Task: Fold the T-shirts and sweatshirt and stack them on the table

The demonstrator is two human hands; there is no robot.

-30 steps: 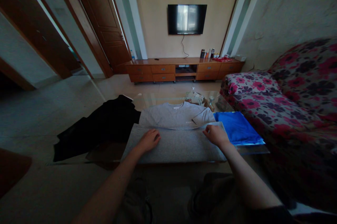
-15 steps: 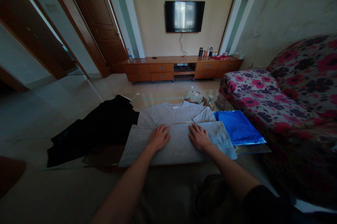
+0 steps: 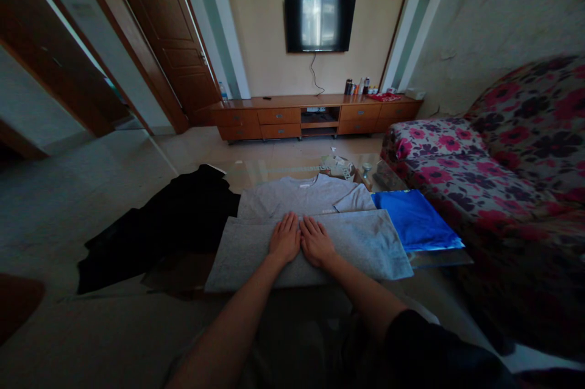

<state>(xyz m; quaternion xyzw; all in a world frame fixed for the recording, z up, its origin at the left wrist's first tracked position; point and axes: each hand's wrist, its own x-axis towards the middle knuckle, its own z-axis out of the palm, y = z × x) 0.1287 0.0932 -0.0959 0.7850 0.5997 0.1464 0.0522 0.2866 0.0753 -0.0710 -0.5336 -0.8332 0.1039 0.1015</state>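
Observation:
A grey T-shirt point(image 3: 356, 239) lies on a glass-topped table, its lower part folded up toward the collar, which faces away from me. On the folded layer my left hand point(image 3: 285, 239) rests flat, palm down, fingers stretched out. My right hand point(image 3: 316, 242) lies flat right beside it, its fingertips close to the left hand's, near the fold's far edge. Neither hand grips the cloth. Left of the shirt is a black garment point(image 3: 169, 218). To the right lies a folded blue garment point(image 3: 415, 218), apparently in clear packaging.
Behind the table stands a long wooden TV cabinet point(image 3: 278, 116) with bottles point(image 3: 361, 86) on top, under a wall-mounted TV point(image 3: 320, 24). A flowered sofa point(image 3: 503, 182) is at the right. Tissues point(image 3: 338, 164) and a small glass point(image 3: 366, 169) sit at the table's far side.
Both hands have slid inward over the folded cloth, from apart to side by side at the middle. The shirt and other garments stay in place; the view has shifted slightly.

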